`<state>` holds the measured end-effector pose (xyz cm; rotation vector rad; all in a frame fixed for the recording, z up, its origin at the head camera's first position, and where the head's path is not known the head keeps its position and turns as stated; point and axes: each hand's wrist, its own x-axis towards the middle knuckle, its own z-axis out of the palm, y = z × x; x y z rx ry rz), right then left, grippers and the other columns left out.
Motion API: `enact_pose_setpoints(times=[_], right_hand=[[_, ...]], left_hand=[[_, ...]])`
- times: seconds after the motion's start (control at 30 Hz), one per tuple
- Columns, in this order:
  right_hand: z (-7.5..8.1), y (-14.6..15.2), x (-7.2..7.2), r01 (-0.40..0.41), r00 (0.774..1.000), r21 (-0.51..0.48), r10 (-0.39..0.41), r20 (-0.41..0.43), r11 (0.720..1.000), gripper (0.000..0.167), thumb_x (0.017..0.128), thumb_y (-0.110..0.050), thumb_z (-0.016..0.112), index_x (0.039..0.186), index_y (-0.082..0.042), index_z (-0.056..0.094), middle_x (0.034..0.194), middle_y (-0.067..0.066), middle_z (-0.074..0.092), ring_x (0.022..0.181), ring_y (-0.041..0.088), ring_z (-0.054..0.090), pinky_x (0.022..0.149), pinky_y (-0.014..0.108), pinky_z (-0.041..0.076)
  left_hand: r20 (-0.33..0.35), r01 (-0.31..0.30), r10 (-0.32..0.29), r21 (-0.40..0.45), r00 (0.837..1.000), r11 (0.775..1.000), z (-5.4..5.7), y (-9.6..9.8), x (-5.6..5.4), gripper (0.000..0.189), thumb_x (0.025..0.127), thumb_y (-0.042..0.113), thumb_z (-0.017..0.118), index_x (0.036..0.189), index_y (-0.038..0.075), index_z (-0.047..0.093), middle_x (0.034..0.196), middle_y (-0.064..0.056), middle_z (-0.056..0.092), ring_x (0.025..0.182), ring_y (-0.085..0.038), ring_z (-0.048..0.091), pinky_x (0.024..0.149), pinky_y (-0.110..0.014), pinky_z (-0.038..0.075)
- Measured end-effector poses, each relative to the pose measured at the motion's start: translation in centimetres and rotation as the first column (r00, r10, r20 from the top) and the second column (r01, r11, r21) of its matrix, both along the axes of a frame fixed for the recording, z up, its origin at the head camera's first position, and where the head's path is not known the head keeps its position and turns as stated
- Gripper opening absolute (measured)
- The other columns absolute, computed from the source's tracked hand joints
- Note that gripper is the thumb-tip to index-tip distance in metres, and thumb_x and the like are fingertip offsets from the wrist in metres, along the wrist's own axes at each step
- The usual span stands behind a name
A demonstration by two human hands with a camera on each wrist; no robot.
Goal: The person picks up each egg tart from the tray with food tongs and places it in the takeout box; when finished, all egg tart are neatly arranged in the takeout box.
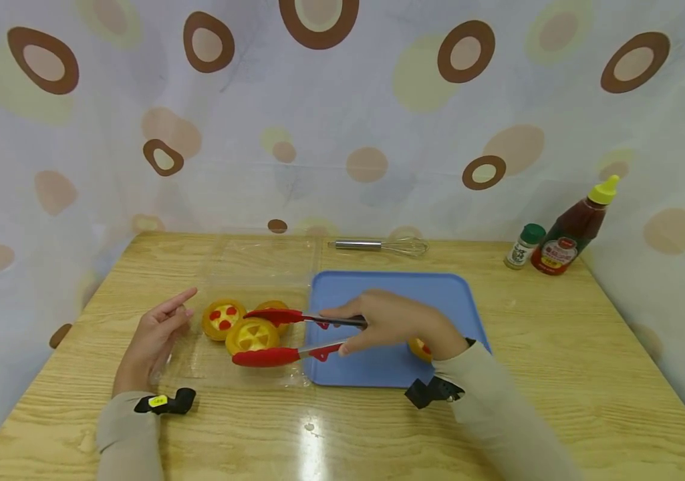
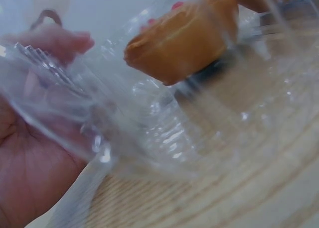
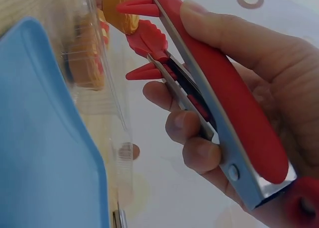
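Note:
My right hand (image 1: pixel 387 321) holds a pair of red-tipped metal tongs (image 3: pixel 224 93), thumb on one arm and fingers on the other. Between the tong heads is a yellow-topped tart (image 1: pixel 252 336), over the clear plastic container (image 1: pixel 198 374). Beside it are a tart with red pieces (image 1: pixel 222 319) and another tart (image 1: pixel 275 306), partly covered by the upper tong head. At the container's left wall is my left hand (image 1: pixel 152 341), its index finger extended; the left wrist view shows the palm (image 2: pixel 35 173) behind the clear plastic.
A blue tray (image 1: pixel 390 284) sits right of the container, with one tart (image 1: pixel 419 350) on it, partly behind my right wrist. The container's lid (image 1: pixel 264 260) lies folded back. Behind the tray lies a whisk (image 1: pixel 378 246). At the back right stand a green-capped shaker (image 1: pixel 524 247) and a sauce bottle (image 1: pixel 571 234).

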<state>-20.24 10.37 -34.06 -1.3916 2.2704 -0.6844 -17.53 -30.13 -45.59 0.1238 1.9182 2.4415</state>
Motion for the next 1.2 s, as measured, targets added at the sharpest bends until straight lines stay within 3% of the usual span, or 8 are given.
enact_pose_setpoints(times=[0.23,0.47,0.83,1.07,1.2], right_hand=[[-0.1,-3.2,-0.6,-0.053,0.998,0.066,0.054,-0.014,0.996,0.061,0.087,-0.033,0.068,0.140,-0.011,0.047,0.050,-0.008,0.015,0.047,0.007,0.009,0.052,0.022,0.022],[-0.6,-5.5,-0.8,-0.087,0.996,0.092,0.089,-0.015,0.992,0.061,0.087,-0.032,0.069,0.139,-0.010,0.048,0.053,-0.009,0.022,0.049,0.008,0.008,0.052,0.023,0.020],[-0.8,-6.5,-0.7,-0.101,0.994,0.112,0.104,-0.026,0.989,0.061,0.087,-0.030,0.069,0.140,-0.012,0.046,0.052,-0.007,0.016,0.050,0.009,0.009,0.053,0.023,0.019],[-1.0,-7.3,-0.7,-0.095,0.995,0.132,0.097,-0.013,0.987,0.059,0.088,-0.028,0.069,0.140,-0.011,0.047,0.054,-0.007,0.017,0.049,0.008,0.011,0.052,0.021,0.021],[-1.0,-7.8,-0.7,-0.090,0.996,0.145,0.093,-0.017,0.985,0.058,0.088,-0.028,0.068,0.139,-0.009,0.047,0.055,-0.008,0.022,0.048,0.007,0.013,0.052,0.020,0.023]], left_hand=[[0.018,-0.021,0.021,-0.028,1.000,0.999,0.3,0.0,0.3,0.040,0.096,0.000,0.051,0.129,0.020,0.061,0.076,0.007,0.045,0.069,-0.007,0.042,0.065,-0.017,0.041],[0.030,-0.021,0.022,-0.029,0.999,0.999,0.2,-0.2,0.5,0.039,0.096,0.002,0.052,0.128,0.022,0.062,0.078,0.007,0.043,0.076,-0.007,0.045,0.070,-0.016,0.043],[-0.012,0.001,-0.001,0.022,1.000,1.000,0.2,0.3,0.3,0.042,0.097,-0.004,0.046,0.123,0.022,0.065,0.075,0.007,0.044,0.070,-0.006,0.043,0.068,-0.017,0.042],[0.017,-0.018,0.018,-0.009,1.000,1.000,0.2,0.4,0.4,0.040,0.097,-0.001,0.049,0.123,0.024,0.065,0.075,0.007,0.044,0.071,-0.007,0.043,0.068,-0.016,0.042],[-0.028,-0.011,0.011,-0.022,1.000,1.000,0.0,0.4,0.3,0.042,0.096,-0.004,0.047,0.121,0.025,0.066,0.073,0.008,0.043,0.064,-0.007,0.039,0.063,-0.018,0.038]])
